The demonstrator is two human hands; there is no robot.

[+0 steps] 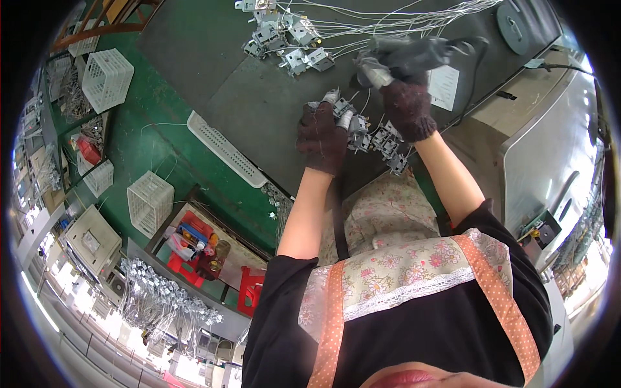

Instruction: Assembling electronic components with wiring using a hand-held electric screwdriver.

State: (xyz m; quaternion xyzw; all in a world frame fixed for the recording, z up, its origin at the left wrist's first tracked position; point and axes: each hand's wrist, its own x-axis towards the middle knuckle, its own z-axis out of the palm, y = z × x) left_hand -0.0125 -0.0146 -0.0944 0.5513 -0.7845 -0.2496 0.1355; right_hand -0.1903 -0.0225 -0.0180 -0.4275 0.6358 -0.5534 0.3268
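Note:
My left hand [321, 137], in a dark knitted glove with pale wrapped fingertips, pinches a small grey metal switch-like part [343, 107] above the dark tabletop. My right hand [409, 107], gloved the same way, grips a dark corded power tool [420, 57]; it is smeared by motion and its tip is hard to make out. Between my wrists, near the table's close edge, lies a group of similar grey metal parts [388, 139]. Farther off, a pile of such parts [281, 35] trails thin white wires [401, 27] to the right.
A white paper sheet [444, 87] lies right of my right hand. At the far right corner stands a round grey base [514, 29] with a handle. A white perforated tray [226, 150] borders the table's left side. White baskets [150, 202] stand on the green floor.

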